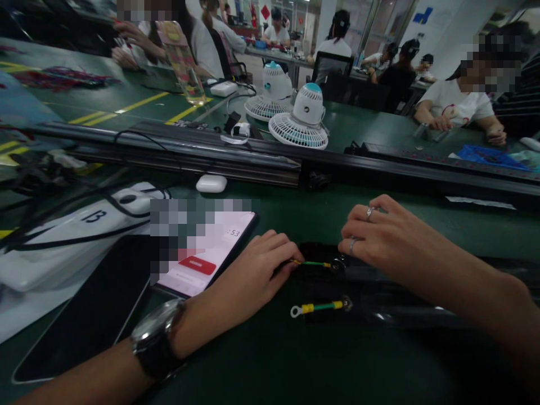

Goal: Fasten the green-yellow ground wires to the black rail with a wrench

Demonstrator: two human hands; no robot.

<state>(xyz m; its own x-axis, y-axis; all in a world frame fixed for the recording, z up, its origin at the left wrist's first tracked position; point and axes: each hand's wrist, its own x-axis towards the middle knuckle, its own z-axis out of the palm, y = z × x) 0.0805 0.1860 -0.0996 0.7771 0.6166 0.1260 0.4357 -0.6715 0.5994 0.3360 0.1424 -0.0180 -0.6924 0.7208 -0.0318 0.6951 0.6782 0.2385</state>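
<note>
My left hand (pixel 257 270), a watch on its wrist, pinches the left end of a short green wire (pixel 315 263). My right hand (pixel 382 236), with rings on two fingers, has its fingers curled down over the wire's right end, where a round terminal meets a long black part (pixel 379 292) lying across the table. A second green wire with yellow sleeves and ring terminals (pixel 320 307) lies on the same black part, just below the first, untouched.
A phone with a lit screen (pixel 206 259) and a dark tablet (pixel 88 315) lie left of my left hand. A white earbud case (pixel 211 183) sits before the black conveyor rail (pixel 236 152). Two small white fans (pixel 301 121) stand beyond. Other people work at the far tables.
</note>
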